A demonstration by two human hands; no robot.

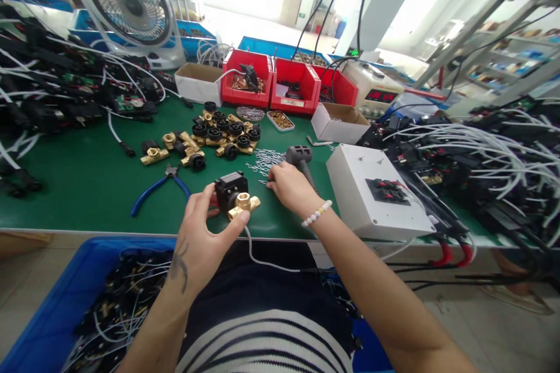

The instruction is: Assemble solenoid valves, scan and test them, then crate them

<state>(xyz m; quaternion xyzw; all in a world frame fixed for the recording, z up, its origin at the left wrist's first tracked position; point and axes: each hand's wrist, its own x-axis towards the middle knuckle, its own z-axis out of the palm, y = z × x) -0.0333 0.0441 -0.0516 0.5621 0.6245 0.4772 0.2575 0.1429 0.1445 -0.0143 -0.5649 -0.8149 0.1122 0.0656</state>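
My left hand (pixel 199 233) grips a brass valve with a black block on top (pixel 234 195), held just above the near edge of the green mat (pixel 87 180); a white wire trails from it toward my lap. My right hand (pixel 289 186) rests on the mat beside it, fingers pinched at the near edge of a heap of small metal clips (pixel 266 160). What the fingertips hold is too small to make out. A black power screwdriver (pixel 300 157) lies just behind that hand.
Several brass-and-black valves (pixel 219 133) sit mid-mat, blue-handled pliers (pixel 160 186) to the left. A white control box (pixel 378 192) stands right. Red bins (pixel 271 84), cardboard boxes and a fan (pixel 126 2) line the back. Wired parts pile both sides; a blue crate (pixel 52 309) sits below.
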